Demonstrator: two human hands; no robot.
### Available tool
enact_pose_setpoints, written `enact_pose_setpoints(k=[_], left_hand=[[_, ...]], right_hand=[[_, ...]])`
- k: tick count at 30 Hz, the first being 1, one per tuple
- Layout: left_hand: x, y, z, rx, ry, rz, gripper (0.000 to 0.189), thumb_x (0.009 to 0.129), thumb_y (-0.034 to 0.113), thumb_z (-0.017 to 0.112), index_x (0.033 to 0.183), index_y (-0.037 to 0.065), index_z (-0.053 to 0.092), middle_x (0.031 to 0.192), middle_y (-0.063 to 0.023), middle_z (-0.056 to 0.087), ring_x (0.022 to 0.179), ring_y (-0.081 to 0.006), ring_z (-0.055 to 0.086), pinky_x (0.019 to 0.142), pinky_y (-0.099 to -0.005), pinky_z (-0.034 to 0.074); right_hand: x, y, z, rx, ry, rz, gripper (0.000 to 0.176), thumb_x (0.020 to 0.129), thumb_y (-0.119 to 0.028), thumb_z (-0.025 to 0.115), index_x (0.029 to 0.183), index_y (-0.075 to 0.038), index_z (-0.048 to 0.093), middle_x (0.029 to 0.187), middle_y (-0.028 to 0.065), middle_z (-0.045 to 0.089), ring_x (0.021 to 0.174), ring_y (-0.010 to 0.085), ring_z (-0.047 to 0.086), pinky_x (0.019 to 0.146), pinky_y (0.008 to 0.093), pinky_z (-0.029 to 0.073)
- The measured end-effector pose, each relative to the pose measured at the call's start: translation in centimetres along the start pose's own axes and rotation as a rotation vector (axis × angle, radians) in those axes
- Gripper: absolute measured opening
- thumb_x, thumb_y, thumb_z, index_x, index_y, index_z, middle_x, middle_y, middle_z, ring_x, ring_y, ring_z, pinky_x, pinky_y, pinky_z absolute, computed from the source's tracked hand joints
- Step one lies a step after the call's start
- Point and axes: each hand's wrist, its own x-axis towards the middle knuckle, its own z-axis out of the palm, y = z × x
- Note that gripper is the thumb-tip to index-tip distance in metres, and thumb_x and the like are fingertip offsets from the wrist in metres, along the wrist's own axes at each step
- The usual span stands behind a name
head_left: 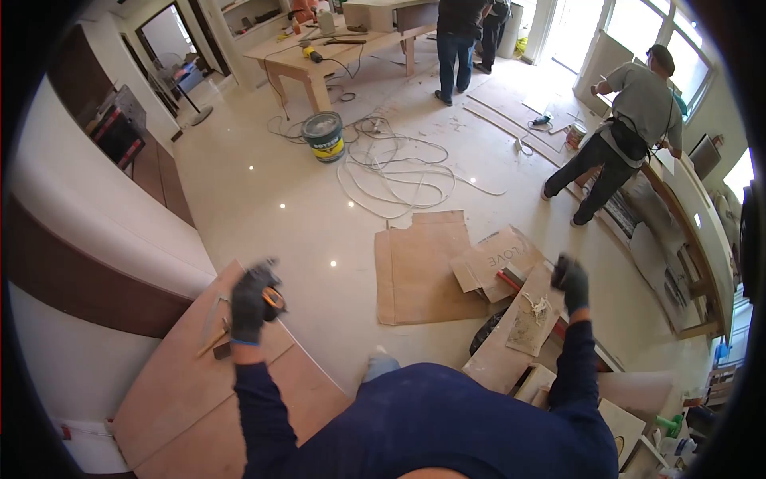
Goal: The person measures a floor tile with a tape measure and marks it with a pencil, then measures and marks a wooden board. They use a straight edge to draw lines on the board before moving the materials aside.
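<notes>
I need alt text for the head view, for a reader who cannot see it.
A person's dark-gloved left hand holds an orange-and-black tape measure near a reddish wooden panel; the dark-gloved right hand is near a cluttered wooden board. Ahead, flattened brown cardboard, looped pale cables and a dark round bucket occupy the shiny floor, with people standing beyond.

Right over there, a small, rounded, hard-cased black and orange tape measure is sitting in the black-gloved left hand, out in front at ten o'clock. It is poking out at the glove's three o'clock side, its orange part curving around a dark middle, while the fingers are covering the rest and blur is softening its outline.
</notes>
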Motion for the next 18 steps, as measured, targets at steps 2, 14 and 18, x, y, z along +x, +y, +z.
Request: enact_pose_setpoints(k=[2,14,18], left_hand=[[6.5,4.4,-5.6,-0.542,0.07,-0.204,0.022,0.092,0.01,0.061,0.11,0.0,0.066,0.098,-0.0073,0.069,0.082,-0.015,0.066,0.073,-0.0261,0.053],[27.2,15.3,-18.4,-0.449,0.418,1.102,0.029,0.096,0.013,0.057,0.121,0.001,0.063,0.104,-0.0054,0.066,0.092,-0.0165,0.064,0.088,-0.0317,0.049],[34.2,14.2,-14.8,-0.599,0.371,1.195,0.03,0.096,0.015,0.057,0.122,0.001,0.063,0.105,-0.0051,0.067,0.091,-0.0163,0.063,0.086,-0.0316,0.048]], right_hand=[[4.6,-12.8,0.0,0.458,0.066,0.048,0.032,0.102,-0.029,0.052,0.115,-0.004,0.066,0.077,0.0003,0.061,0.067,0.01,0.06,0.061,0.0241,0.047],[8.8,-57.4,5.3,0.2,0.169,-1.622,0.028,0.103,-0.031,0.049,0.111,-0.005,0.055,0.09,0.0119,0.056,0.079,0.0298,0.057,0.08,0.0508,0.057],[13.7,-57.0,9.1,0.152,0.125,-1.69,0.028,0.103,-0.03,0.049,0.112,-0.005,0.055,0.092,0.0121,0.056,0.081,0.0295,0.057,0.081,0.0501,0.056]])
